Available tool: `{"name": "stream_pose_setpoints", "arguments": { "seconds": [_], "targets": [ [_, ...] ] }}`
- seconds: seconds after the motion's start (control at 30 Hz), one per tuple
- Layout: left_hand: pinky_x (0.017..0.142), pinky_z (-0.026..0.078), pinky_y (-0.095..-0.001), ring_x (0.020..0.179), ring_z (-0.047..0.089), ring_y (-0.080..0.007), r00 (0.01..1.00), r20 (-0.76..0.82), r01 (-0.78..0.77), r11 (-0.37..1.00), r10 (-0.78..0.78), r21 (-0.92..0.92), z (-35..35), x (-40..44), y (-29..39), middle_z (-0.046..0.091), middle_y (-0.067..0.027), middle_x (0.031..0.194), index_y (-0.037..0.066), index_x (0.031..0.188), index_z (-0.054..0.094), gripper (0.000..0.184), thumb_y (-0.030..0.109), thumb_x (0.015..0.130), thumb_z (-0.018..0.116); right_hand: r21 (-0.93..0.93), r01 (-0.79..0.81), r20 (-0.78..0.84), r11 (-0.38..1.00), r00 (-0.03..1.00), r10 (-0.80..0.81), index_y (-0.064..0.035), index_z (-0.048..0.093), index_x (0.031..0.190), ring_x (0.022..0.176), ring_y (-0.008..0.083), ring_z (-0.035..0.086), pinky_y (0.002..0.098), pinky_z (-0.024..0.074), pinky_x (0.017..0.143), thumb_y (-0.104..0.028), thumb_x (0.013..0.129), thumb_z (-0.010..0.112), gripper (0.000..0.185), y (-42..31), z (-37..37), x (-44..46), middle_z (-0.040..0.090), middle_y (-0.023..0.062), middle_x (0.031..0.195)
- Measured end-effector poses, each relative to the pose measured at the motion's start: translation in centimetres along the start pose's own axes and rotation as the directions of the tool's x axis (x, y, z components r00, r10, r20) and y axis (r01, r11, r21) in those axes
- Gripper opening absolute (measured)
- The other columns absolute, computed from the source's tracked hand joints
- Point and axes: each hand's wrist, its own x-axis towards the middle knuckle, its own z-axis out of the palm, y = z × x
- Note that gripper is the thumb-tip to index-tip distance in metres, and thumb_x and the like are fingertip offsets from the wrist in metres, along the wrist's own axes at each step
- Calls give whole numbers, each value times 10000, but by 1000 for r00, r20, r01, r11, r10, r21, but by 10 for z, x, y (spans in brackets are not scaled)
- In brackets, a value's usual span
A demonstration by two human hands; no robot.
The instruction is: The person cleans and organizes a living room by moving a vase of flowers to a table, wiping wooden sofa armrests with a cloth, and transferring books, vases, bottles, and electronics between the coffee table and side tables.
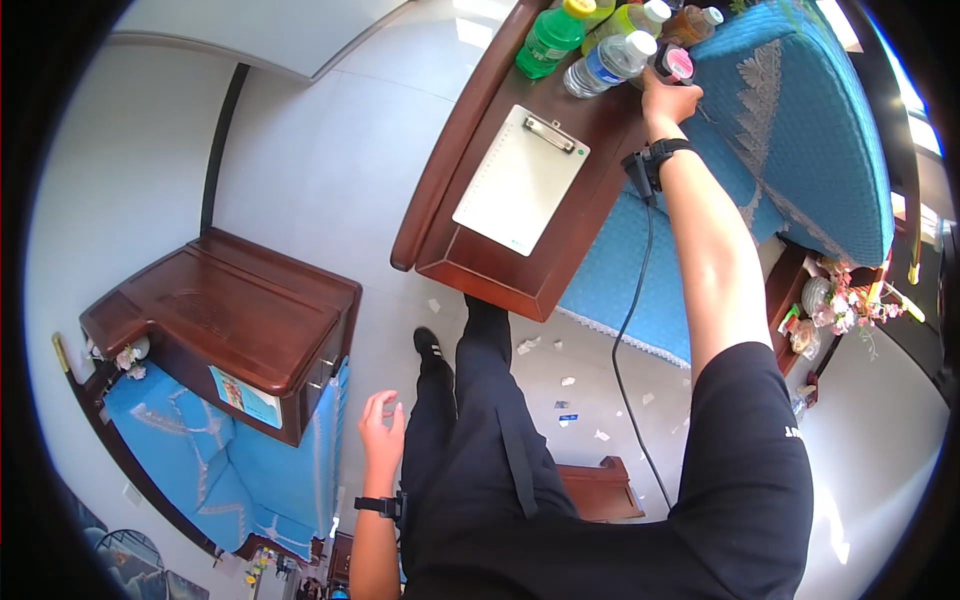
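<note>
At the far end of the wooden table, my right hand (668, 100) is closed around a dark container with a pink top (679, 64); its lower part is hidden by the fingers and neighbouring bottles. Right beside it stands a clear water bottle (606, 66) with a white cap and blue label. A green bottle (550, 42) with a yellow cap, a yellow-green bottle (628, 20) and a brown drink bottle (690, 25) are close by. My left hand (381, 425) hangs low by my leg, fingers loosely bent and apart, holding nothing.
A white clipboard (522, 180) lies on the wooden table (500, 275). Blue-covered seating (620, 270) runs along its right side. A black cable (622, 340) hangs from my right wrist. Paper scraps (568, 381) litter the floor. A wooden cabinet (230, 305) stands at left.
</note>
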Motion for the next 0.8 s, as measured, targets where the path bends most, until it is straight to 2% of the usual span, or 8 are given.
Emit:
{"name": "stream_pose_setpoints", "arguments": {
  "seconds": [0.17,0.33,0.5,0.57,0.6,0.73,0.77,0.8],
  "targets": [
    [745,580,-322,940,685,-252,997,-6,80,997,-80,-15,4,-6,-5,671,-140,1048,-5,1063,657,187,-34,881,626,29,87,-20,996,996,-87,129,448,1129,1112,439,586,471,466,991,-368,539,983,939,2,16,12,577,295,1138],
    [744,585,-328,926,691,-262,996,-7,92,995,-92,-27,8,-11,-13,673,-140,1031,-6,1053,658,173,-31,886,620,-40,-7,-27,999,1000,6,117,442,1136,1111,451,588,477,467,991,-382,543,969,938,-1,21,17,578,310,1138],
    [749,586,-331,935,691,-264,994,-20,109,993,-110,-47,11,-17,-18,673,-143,1033,-5,1057,658,171,-27,895,611,46,-87,56,995,995,85,97,448,1154,1167,423,581,459,455,1034,-400,542,963,941,-13,8,10,573,319,1203],
    [750,571,-326,963,693,-237,992,-22,121,991,-123,-64,10,-18,-21,685,-132,1040,-5,1064,659,160,-4,912,611,7,-177,123,984,977,175,69,446,1282,1199,375,587,428,450,1048,-449,558,941,1019,-21,-5,1,591,272,1255],
    [750,571,-326,963,693,-237,992,-23,125,990,-127,-71,9,-19,-25,685,-132,1040,-5,1064,659,160,-4,912,611,4,-170,126,985,978,168,69,446,1282,1199,375,587,428,450,1048,-449,558,941,1019,-17,-11,-3,591,272,1255],
    [755,581,-337,959,695,-245,986,-61,150,980,-158,-130,13,-24,-39,684,-140,1044,-12,1063,650,156,0,913,610,-217,185,295,958,948,-116,87,406,1388,1205,361,574,413,454,1038,-498,641,893,1066,34,-44,-28,580,248,1286],
    [757,579,-336,952,700,-238,981,-73,165,973,-178,-162,12,-29,-43,692,-138,1039,-14,1063,649,152,9,918,612,-186,274,406,944,896,-180,74,446,1344,1162,357,587,416,470,1000,-507,657,876,997,39,-66,-49,591,237,1244],
    [757,579,-336,952,700,-238,976,-101,175,967,-195,-184,14,-37,-56,692,-138,1039,-14,1063,649,152,9,918,612,-179,455,464,872,821,-333,59,462,1311,1101,355,602,420,483,960,-468,684,862,912,54,-83,-72,598,237,1182]
  ]
}}
